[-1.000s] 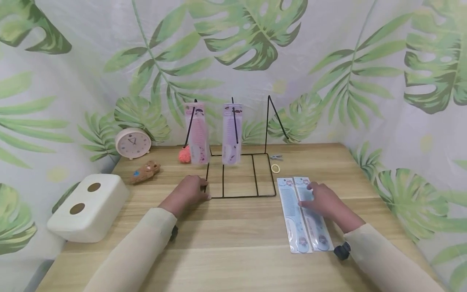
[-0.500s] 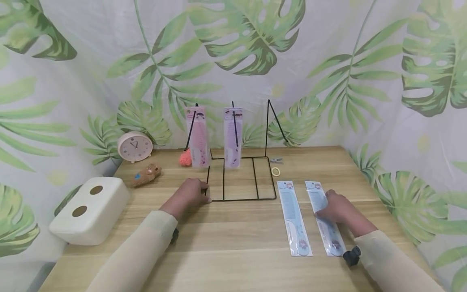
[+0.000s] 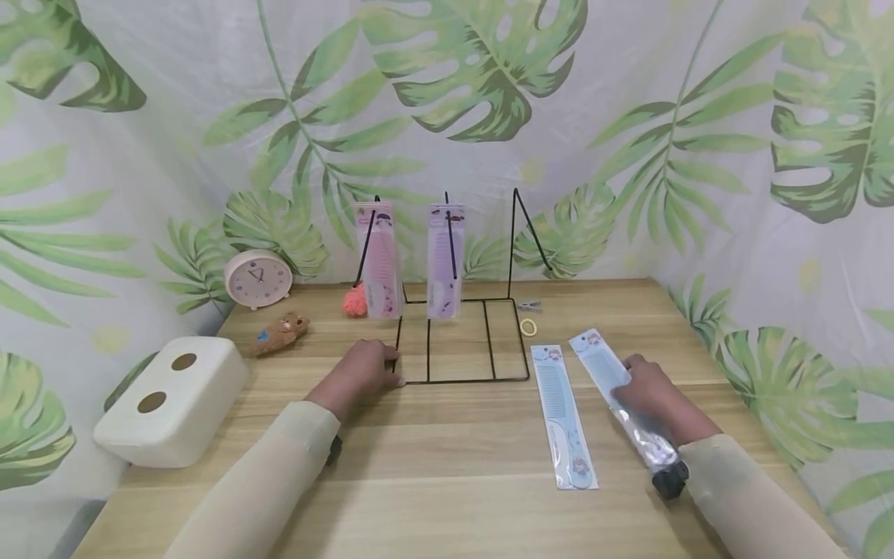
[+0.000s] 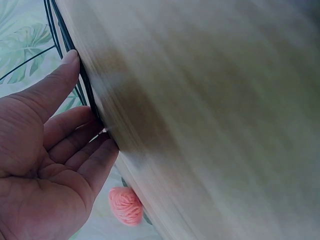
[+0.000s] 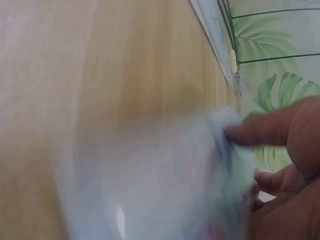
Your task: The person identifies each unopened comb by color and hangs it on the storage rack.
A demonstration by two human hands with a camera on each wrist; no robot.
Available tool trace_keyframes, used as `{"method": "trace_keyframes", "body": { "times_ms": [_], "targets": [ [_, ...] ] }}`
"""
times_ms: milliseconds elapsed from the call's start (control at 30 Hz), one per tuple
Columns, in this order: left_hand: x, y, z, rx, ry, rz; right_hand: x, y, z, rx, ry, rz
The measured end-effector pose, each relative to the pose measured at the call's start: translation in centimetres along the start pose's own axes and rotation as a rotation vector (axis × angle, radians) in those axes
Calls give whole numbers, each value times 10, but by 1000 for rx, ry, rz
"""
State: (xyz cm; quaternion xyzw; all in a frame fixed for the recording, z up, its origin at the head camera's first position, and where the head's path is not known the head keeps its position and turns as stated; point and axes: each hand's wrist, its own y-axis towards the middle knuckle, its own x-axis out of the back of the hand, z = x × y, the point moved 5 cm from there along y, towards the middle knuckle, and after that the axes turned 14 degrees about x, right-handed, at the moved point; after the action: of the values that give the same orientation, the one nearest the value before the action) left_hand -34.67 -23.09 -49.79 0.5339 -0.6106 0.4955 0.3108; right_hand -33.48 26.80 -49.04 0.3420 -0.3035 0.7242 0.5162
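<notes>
**Right hand lifts a packaged comb while the left steadies the wire rack**

On a wooden table hung round with leaf-print cloth, a person's right hand grips a blue comb in its clear packet, fingers and thumb curled round its middle. The packet runs on a slant through the grip: its printed top end juts out past the fingers toward the wire rack, and its shiny lower end trails back along the wrist toward the cream sleeve. In the right wrist view the packet is a pale blur filling most of the picture, with a fingertip pressed on its edge.

A second blue comb packet lies flat on the table just to the left of the held one, apart from it and untouched.

The left hand rests at the front left corner of the rack's black wire base. The left wrist view shows its fingers loosely bent against the wire with the thumb stretched along it; they touch the wire but do not plainly close round it.

Two more packets hang from the rack's upright prongs: a pink comb on the left and a purple comb beside it. An orange pompom sits at the foot of the pink one. A yellow ring and a small clip lie by the rack's right side. Farther left stand a round pink clock, a small brown toy and a white box with two holes.
</notes>
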Motion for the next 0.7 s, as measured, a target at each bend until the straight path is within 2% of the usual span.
{"method": "trace_keyframes", "body": {
  "times_ms": [67,167,367,533,700],
  "targets": [
    [0,0,0,-2,1,1,6,3,-1,53,5,-54],
    [-1,0,0,0,-2,4,18,7,-3,73,58,-105],
    [0,-1,0,8,-2,0,43,16,-2,95,329,-196],
    [0,-1,-1,-10,-5,-11,55,14,7,203,471,-271],
    [0,0,0,-11,-16,-4,55,7,23,325,675,-262]
  ]
}}
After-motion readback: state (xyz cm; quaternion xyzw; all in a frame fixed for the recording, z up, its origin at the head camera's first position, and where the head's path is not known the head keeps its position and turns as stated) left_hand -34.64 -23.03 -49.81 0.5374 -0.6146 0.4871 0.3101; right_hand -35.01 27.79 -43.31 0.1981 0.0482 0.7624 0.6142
